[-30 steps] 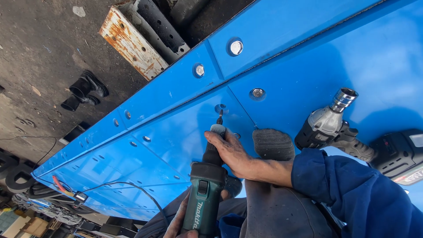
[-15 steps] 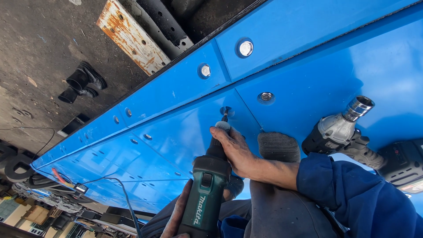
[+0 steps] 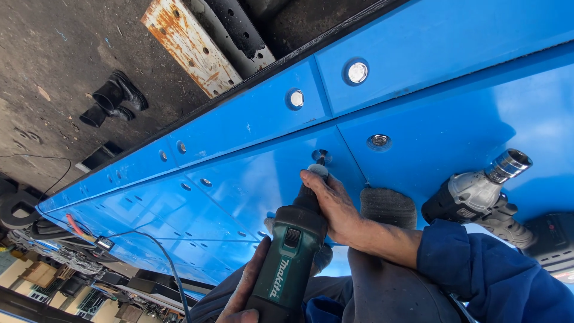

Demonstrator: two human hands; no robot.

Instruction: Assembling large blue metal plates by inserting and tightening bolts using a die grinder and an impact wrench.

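Right now your right hand (image 3: 335, 206) is wrapped over the nose of the green die grinder (image 3: 287, 263), fingers closed on its dark neck just behind the bit. The tool runs from the bottom edge of the view up toward the blue panel (image 3: 454, 36), and its small tip sits in the bolt hole (image 3: 321, 157) at the seam where two blue plates meet. That hole lies directly above your right knuckles, touching the tip of the tool and just beyond your fingertips.

Your left hand (image 3: 245, 287) is lower down, clamped on the green body of the grinder near its rear end, thumb along the left side of the housing; part of that hand is cut off by the bottom edge of the view.

Taking the bolt hole as your mark: a seated bolt head (image 3: 379, 142) lies just to its right on the same plate. Two more shiny bolts (image 3: 357, 72) stand above it on the upper strip, one up and to the left, the other up and to the right. An impact wrench (image 3: 478, 191) with a chrome socket lies well to the right of the hole, resting on the blue panel beside your right sleeve. A grey glove (image 3: 388, 206) lies below and right of the hole, just beside your right wrist. A rusty perforated bar (image 3: 188, 45) stands far above and left of it.
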